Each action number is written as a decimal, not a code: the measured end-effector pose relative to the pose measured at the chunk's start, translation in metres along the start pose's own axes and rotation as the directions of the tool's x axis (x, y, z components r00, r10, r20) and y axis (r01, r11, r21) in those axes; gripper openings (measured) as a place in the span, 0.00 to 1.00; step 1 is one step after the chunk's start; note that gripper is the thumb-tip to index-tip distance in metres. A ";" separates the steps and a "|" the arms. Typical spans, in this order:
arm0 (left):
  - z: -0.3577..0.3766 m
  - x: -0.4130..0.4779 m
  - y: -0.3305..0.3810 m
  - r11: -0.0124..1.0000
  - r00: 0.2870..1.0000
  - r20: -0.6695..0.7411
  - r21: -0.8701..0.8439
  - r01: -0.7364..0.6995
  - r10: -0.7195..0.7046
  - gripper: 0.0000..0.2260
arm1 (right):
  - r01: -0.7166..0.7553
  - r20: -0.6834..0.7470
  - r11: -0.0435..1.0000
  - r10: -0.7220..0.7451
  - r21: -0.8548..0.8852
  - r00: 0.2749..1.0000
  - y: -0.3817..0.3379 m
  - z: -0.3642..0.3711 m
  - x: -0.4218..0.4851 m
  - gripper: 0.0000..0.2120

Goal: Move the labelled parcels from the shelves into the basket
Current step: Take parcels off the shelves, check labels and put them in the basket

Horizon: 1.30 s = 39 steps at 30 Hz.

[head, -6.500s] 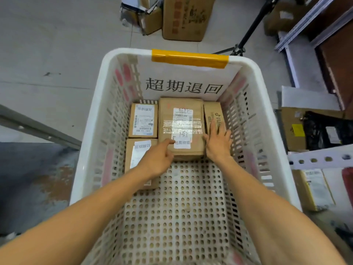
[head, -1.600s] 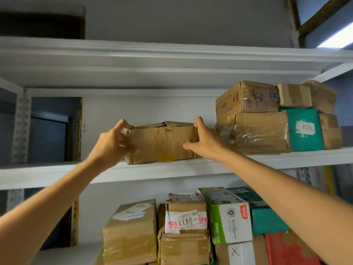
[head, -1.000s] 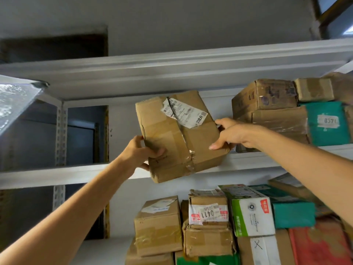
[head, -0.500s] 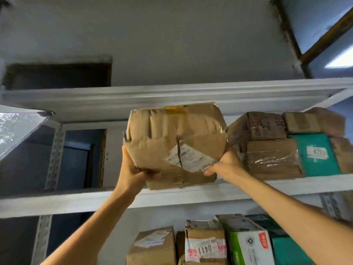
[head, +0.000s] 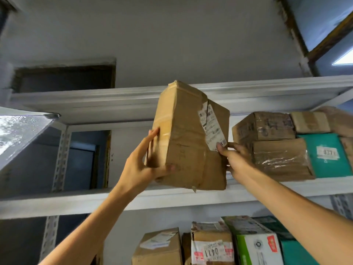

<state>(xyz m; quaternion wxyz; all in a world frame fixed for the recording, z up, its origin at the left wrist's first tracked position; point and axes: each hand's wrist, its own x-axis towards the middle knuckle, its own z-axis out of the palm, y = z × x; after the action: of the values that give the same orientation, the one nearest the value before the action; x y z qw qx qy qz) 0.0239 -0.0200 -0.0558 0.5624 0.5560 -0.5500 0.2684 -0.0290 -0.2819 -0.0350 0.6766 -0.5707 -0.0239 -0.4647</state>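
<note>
You hold the cardboard parcel (head: pixel 185 142) up in front of the white shelf (head: pixel 76 201). Its long axis is near upright and its shipping label (head: pixel 212 127) is on the right face. Your left hand (head: pixel 141 165) clasps its lower left edge, and your right hand (head: pixel 236 159) grips the label side.

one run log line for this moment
stage: picking | brown parcel: held tilted by shelf | left hand: grips left side | right hand: grips label side | basket: not in view
</note>
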 end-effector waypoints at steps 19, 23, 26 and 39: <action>-0.028 -0.035 -0.039 0.699 0.908 0.010 -0.635 0.330 -0.419 0.31 | 0.688 0.543 0.700 -0.507 -0.195 0.669 -0.056 0.046 -0.067 0.38; -0.041 -0.015 -0.022 0.880 0.939 -0.060 -0.373 0.295 -0.340 0.23 | 0.587 0.278 0.775 -0.525 -0.235 0.805 -0.079 0.053 -0.043 0.15; -0.046 -0.001 -0.010 0.932 0.945 -0.030 -0.179 0.314 -0.324 0.36 | 0.473 0.219 0.817 -0.420 -0.331 0.880 -0.088 0.053 -0.023 0.23; -0.070 -0.010 -0.057 0.928 0.917 -0.196 0.069 0.367 -0.348 0.41 | 0.275 0.381 0.830 -0.083 -0.486 0.921 0.025 0.057 -0.021 0.42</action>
<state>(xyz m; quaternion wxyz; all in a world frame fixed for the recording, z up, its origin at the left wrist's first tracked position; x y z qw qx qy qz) 0.0957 0.0340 -0.0683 0.6195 0.6492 -0.3713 0.2386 0.0041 -0.2257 -0.0455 0.4304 -0.8022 -0.0667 -0.4084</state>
